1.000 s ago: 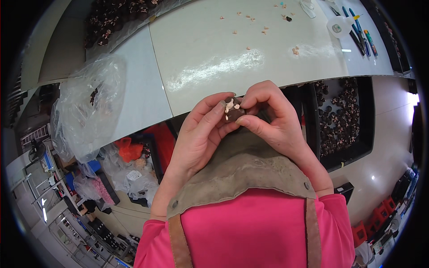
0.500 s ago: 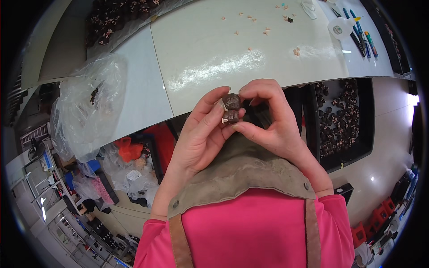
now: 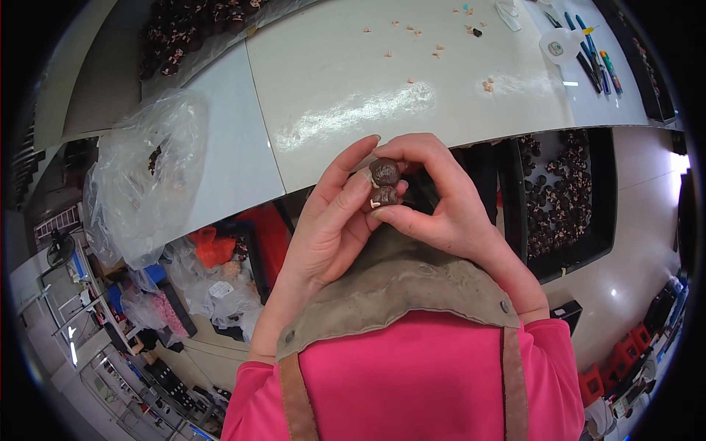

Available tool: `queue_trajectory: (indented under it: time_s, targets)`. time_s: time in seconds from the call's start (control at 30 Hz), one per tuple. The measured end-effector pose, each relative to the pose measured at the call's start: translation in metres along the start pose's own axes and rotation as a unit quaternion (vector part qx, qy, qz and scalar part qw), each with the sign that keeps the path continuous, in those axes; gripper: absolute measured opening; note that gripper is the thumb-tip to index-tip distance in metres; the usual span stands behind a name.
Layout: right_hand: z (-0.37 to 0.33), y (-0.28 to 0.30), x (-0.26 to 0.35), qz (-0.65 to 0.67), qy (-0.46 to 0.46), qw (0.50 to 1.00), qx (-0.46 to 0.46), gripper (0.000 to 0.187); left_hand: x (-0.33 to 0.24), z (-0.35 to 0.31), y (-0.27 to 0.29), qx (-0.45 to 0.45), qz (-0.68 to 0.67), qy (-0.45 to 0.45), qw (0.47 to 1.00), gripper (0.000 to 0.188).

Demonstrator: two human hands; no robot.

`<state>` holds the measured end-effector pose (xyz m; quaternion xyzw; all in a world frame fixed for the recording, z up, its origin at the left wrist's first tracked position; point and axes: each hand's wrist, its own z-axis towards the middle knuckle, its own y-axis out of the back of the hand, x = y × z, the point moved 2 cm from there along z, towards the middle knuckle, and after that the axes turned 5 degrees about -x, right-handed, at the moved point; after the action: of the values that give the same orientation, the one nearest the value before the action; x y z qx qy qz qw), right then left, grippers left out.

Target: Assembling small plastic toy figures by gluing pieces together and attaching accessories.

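Observation:
A small dark brown figurine (image 3: 384, 173), with a round head and a shorter body, is held just off the near edge of the table. Small pale parts show on its left side and at its base. My left hand (image 3: 331, 213) grips it from the left between thumb and fingers. From the other side, my right hand (image 3: 441, 195) curls round it, index finger at the top of the head and thumb by the base. Fingertips behind the figurine are partly hidden.
Small pale pieces (image 3: 488, 86) lie scattered on the white table (image 3: 323, 73). Beyond them at right are a white squeeze bottle (image 3: 559, 46) and several pens. A plastic bag (image 3: 151, 169) drapes over the left edge. A black tray (image 3: 604, 198) of dark figurines stands at right.
My right hand has shifted left, its index finger coming onto the top of the figurine's head. The figurine has moved slightly right and turned a little.

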<state>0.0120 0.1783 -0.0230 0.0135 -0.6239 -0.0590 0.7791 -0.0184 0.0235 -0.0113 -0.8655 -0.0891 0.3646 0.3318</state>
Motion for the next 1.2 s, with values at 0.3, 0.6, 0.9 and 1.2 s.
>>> queue_trajectory:
  time_s: [0.3, 0.6, 0.9, 1.2]
  targets:
    - [0.001, 0.0, -0.002, -0.004, 0.013, 1.0, 0.021, 0.049, -0.001, 0.002, 0.0, -0.01, -0.014, 0.019, 1.0, 0.056]
    - [0.0, -0.002, 0.002, -0.006, -0.003, 1.0, 0.021, 0.054, 0.003, 0.003, 0.005, 0.053, -0.057, 0.021, 0.997, 0.047]
    - [-0.001, -0.002, 0.001, -0.01, -0.008, 1.0, 0.021, 0.054, 0.003, 0.001, -0.001, 0.041, -0.017, 0.005, 0.999, 0.049]
    - [0.001, -0.001, 0.004, -0.008, -0.044, 0.999, 0.029, 0.051, 0.004, 0.004, 0.0, 0.04, -0.026, 0.014, 0.999, 0.047]
